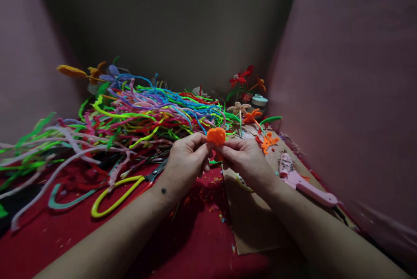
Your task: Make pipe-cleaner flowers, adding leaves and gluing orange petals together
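Observation:
Both my hands meet at the middle of the view, pinching a small orange pipe-cleaner flower [216, 136] between their fingertips. My left hand [185, 161] grips it from the left with fingers curled. My right hand [246, 160] grips it from the right, fingers pressed together. The flower is held just above a red cloth [195, 235] and a brown cardboard sheet [254, 222].
A big heap of coloured pipe cleaners [130, 118] fills the left and back. Yellow-handled scissors [124, 190] lie left of my left wrist. A pink glue gun [302, 181] lies on the right. Finished pipe-cleaner flowers [250, 116] and a small round container [259, 100] stand behind.

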The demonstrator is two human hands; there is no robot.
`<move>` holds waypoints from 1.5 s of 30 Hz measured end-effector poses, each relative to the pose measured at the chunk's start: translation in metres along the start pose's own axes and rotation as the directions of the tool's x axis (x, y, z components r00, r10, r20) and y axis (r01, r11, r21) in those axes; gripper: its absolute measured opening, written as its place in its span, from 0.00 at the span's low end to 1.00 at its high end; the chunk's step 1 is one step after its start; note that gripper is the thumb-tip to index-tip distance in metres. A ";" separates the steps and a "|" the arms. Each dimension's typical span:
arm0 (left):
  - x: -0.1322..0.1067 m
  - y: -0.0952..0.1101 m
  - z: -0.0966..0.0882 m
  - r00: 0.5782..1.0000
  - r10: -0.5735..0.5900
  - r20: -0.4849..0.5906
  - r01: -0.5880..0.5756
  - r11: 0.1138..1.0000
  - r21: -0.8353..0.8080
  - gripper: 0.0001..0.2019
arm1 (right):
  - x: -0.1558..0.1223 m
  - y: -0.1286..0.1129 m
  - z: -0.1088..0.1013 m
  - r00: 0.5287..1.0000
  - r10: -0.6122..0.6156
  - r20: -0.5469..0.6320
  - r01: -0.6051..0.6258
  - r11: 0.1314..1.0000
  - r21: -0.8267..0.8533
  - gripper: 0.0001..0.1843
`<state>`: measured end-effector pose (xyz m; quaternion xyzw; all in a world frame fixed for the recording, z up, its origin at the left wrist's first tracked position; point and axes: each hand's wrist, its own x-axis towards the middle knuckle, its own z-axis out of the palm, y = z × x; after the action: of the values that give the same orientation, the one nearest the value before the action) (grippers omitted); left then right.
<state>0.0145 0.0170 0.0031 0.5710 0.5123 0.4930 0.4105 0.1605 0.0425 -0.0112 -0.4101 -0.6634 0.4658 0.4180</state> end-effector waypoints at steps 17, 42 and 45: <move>0.004 -0.004 -0.019 0.813 0.581 0.037 -0.534 0.717 0.448 0.08 | -0.006 -0.001 -0.002 0.996 -0.087 -0.014 0.078 0.950 -0.302 0.12; 0.000 0.000 -0.021 0.663 0.731 0.160 -0.631 0.431 0.645 0.05 | 0.003 0.005 -0.003 0.989 0.106 0.107 -0.147 0.839 0.524 0.09; -0.002 0.001 -0.020 0.690 0.708 0.147 -0.607 0.456 0.650 0.04 | 0.004 0.006 -0.004 0.978 0.149 0.147 -0.208 0.781 0.590 0.10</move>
<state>-0.0054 0.0146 0.0075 0.7915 0.4166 0.4403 -0.0783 0.1634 0.0485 -0.0151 -0.2951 -0.4578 0.7081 0.4494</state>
